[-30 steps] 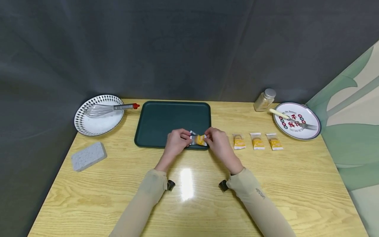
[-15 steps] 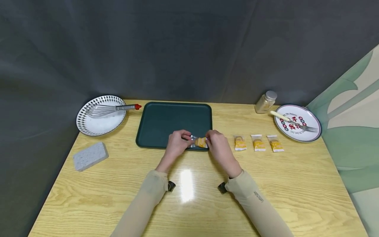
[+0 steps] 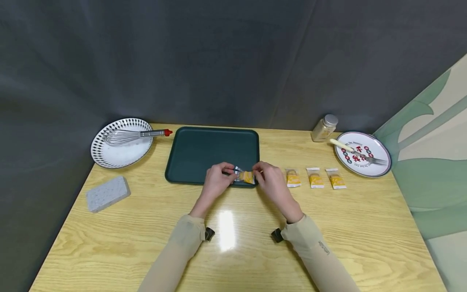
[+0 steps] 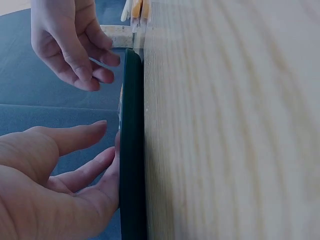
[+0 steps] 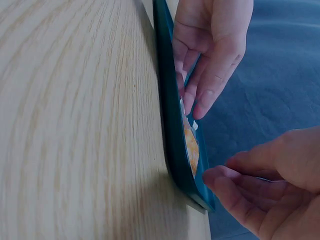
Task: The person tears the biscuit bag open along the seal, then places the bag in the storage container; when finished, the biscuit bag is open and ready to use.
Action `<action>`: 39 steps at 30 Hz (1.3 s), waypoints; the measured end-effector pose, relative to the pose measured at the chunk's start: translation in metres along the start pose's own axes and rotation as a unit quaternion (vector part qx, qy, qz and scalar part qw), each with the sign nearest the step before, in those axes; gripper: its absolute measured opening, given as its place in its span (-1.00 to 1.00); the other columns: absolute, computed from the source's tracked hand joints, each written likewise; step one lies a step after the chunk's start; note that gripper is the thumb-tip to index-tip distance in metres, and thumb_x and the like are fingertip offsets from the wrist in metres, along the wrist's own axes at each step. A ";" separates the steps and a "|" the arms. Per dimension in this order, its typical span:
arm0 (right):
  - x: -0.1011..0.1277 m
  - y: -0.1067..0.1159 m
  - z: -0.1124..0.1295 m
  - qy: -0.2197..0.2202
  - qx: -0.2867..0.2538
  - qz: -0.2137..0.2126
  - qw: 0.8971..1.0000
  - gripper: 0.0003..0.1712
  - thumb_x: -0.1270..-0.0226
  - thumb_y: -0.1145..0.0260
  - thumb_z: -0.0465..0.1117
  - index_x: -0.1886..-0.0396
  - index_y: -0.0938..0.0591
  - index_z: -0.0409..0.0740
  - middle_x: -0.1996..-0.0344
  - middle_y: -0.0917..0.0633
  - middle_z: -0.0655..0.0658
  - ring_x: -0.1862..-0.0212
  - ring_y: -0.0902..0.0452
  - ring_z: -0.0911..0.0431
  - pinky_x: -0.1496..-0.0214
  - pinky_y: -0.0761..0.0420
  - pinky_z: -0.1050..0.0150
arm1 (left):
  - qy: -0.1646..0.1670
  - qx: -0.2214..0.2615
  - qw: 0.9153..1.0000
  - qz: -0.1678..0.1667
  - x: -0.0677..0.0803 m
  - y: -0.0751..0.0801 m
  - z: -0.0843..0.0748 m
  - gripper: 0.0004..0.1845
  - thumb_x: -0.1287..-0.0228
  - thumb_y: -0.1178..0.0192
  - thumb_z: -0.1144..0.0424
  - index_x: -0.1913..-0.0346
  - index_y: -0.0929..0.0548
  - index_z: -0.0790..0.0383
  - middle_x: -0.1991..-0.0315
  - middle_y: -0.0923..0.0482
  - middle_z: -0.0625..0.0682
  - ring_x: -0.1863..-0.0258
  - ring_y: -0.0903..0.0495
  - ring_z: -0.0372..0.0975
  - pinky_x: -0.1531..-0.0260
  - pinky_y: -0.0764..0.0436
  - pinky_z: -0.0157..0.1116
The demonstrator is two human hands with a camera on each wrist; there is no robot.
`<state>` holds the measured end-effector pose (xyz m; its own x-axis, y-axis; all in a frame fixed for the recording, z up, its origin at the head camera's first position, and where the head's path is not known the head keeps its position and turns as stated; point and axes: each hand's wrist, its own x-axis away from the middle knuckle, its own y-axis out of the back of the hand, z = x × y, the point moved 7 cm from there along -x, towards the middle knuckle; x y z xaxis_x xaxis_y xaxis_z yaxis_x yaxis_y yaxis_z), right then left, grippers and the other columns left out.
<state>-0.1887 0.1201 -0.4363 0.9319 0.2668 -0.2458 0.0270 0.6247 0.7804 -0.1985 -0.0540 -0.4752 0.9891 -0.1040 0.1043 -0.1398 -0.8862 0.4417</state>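
Note:
A yellow-and-clear snack packet (image 3: 247, 177) lies in the near right corner of the dark green tray (image 3: 215, 152). Just behind it shows another clear, white-edged wrapper end (image 3: 238, 168). My left hand (image 3: 217, 178) is at the packet's left end; in the left wrist view its thumb stands apart from the fingers (image 4: 102, 182), which reach down inside the tray rim. At the packet's right end is my right hand (image 3: 271, 180). In the right wrist view, its loosely bent fingertips (image 5: 212, 176) are beside the orange-printed wrapper, with no wrapper visible between them.
Right of the tray, three similar packets (image 3: 314, 177) lie in a row. Behind them stand a lidded jar (image 3: 324, 129) and a plate (image 3: 381, 164) with a fork (image 3: 341, 145). At left are a patterned plate (image 3: 109, 160) bearing a whisk (image 3: 122, 137), and a grey block (image 3: 108, 194).
The packet's ends, earlier between the fingers of both hands, now lie in the tray corner with the fingers loosened. The hands have barely shifted; the head view has moved slightly.

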 end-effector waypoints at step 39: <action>0.043 0.069 -0.086 -0.149 0.015 0.013 0.989 -0.71 -0.52 -0.30 -0.49 -0.12 -0.61 -0.63 0.11 -0.75 -0.49 0.07 -0.73 -0.38 0.01 -0.71 -0.25 | 0.022 0.259 0.948 0.186 0.018 -0.142 -0.059 -0.54 -0.70 -0.07 0.35 -0.49 -0.44 0.50 -0.45 -0.45 0.33 -0.37 -0.55 0.10 -0.15 -0.71 -0.11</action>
<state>-0.1776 0.2372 -0.4426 0.9974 0.0523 -0.0491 0.0081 0.5978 0.8016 -0.1633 0.0962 -0.4833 0.8710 -0.4441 0.2098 -0.4260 -0.8957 -0.1276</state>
